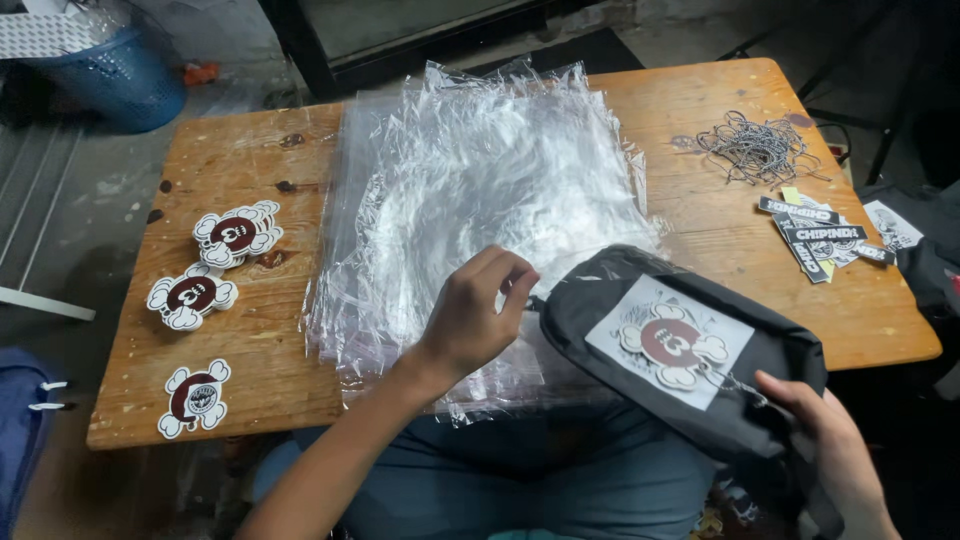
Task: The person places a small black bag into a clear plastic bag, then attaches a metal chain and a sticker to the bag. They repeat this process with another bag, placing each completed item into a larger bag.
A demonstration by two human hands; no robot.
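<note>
Wooden table (250, 350), worn and stained, bearing a wide stack of clear plastic bags (480, 190): thin, limp, likely slippery, best pinched at one edge. Dark grey fabric pouch (690, 350), soft and probably light, with a skull-shaped tag on a white panel, lying at the table's near right edge on the stack's corner; right hand (835, 450) gripping its lower right end, left hand (470, 315) pinched shut at its left end, the held part hidden. Smaller: tangled strings (757, 148), black labels (815, 235), skull-shaped tags (215, 262)
</note>
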